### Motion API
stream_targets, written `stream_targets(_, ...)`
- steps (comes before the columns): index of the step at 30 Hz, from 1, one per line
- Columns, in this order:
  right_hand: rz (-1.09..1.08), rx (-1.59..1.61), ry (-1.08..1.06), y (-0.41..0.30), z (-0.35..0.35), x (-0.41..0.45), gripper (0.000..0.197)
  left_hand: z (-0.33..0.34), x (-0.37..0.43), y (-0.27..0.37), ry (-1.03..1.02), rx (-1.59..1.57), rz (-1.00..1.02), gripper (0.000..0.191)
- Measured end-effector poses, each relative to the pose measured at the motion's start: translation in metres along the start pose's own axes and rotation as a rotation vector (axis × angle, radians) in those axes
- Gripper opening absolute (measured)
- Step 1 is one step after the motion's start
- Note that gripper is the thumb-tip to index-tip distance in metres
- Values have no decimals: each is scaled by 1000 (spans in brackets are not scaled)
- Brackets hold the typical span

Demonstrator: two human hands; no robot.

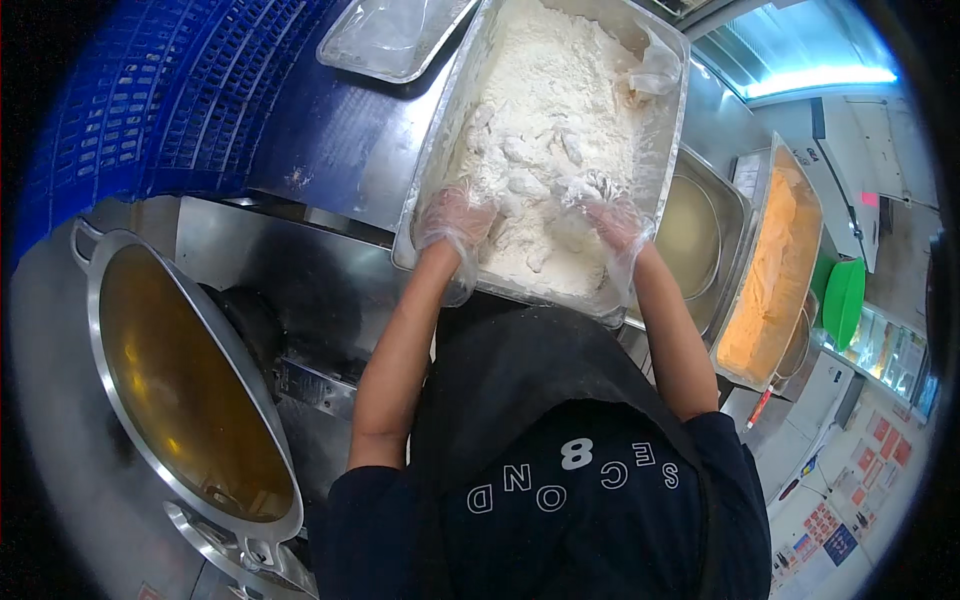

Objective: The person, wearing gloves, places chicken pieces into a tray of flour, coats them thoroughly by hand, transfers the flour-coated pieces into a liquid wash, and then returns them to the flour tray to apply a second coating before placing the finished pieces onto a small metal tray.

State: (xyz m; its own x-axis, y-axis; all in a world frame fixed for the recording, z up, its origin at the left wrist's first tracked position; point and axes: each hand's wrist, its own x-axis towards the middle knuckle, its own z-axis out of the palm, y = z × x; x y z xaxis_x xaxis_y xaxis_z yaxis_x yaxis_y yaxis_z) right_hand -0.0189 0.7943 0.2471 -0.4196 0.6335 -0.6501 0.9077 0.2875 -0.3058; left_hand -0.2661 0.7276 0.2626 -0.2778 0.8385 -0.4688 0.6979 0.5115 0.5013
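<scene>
A deep metal tray [673,142] holds white flour [547,67] with several flour-coated pieces [570,142] lying in it. My left hand [459,217], in a clear plastic glove, is in the flour at the near left part of the tray, its fingertips hidden by flour. At the near right, my right hand [611,221], gloved the same way, has its fingers at a floured clump; whether it grips anything cannot be told. A crumpled clear plastic bag [656,67] lies at the tray's far right side.
A large metal pan of golden-brown oil [187,390] stands at left. Blue plastic baskets [202,97] and a shallow metal tray [390,37] are beyond it. To the right are a container of pale liquid [686,232], a tray of orange powder [772,270] and a green plastic item [844,300].
</scene>
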Motion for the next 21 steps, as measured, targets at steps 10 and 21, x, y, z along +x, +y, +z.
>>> stream_targets(10, -96, 212, 287, 17, 11, -8, 34, 2, 4, 8, -95, -67, 54, 48)
stream_targets(21, -347, -263, 283, 44, 0, 6, 32, 16, 17, -5, -91, -56, 137, 60)
